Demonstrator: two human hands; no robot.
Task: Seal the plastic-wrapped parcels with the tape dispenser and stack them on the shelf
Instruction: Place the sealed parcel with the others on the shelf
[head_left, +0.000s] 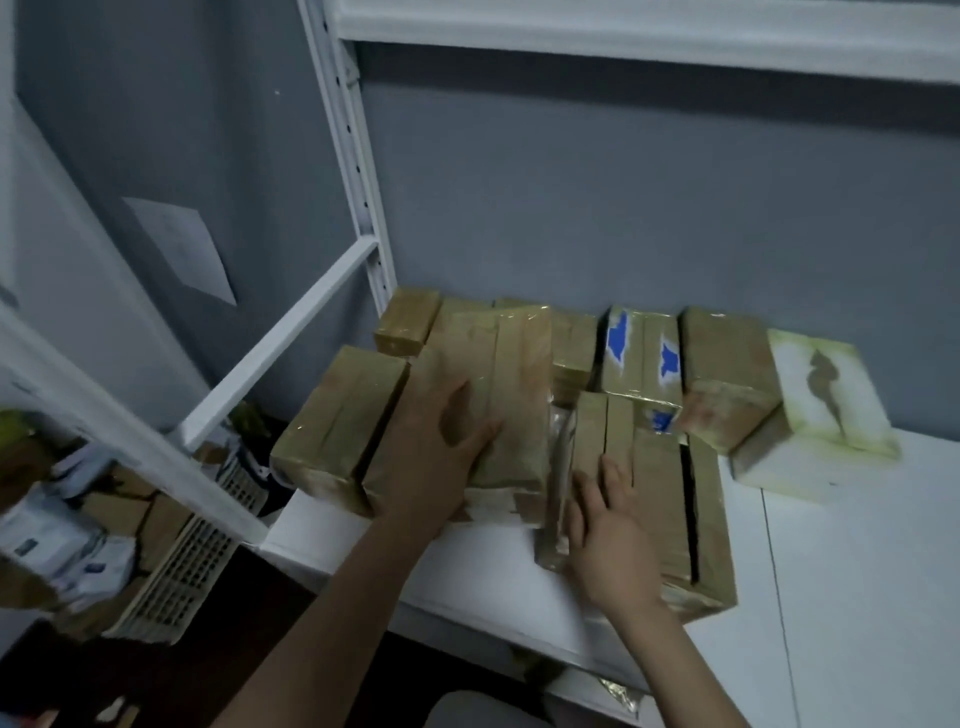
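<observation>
Your left hand (447, 441) lies flat on the raised parcel (514, 364), and your right hand (608, 535) lies flat on the front parcel (670, 514). Both parcels crowd the shelf (857, 571) at its left front edge; bare board shows rightward.

The left hand (441, 447) covers the lower face of the tall parcel (511, 364) it rests on, that parcel hides much of the parcels (574, 345) behind it, and clutter (78, 525) left of the hand is blurred.
</observation>
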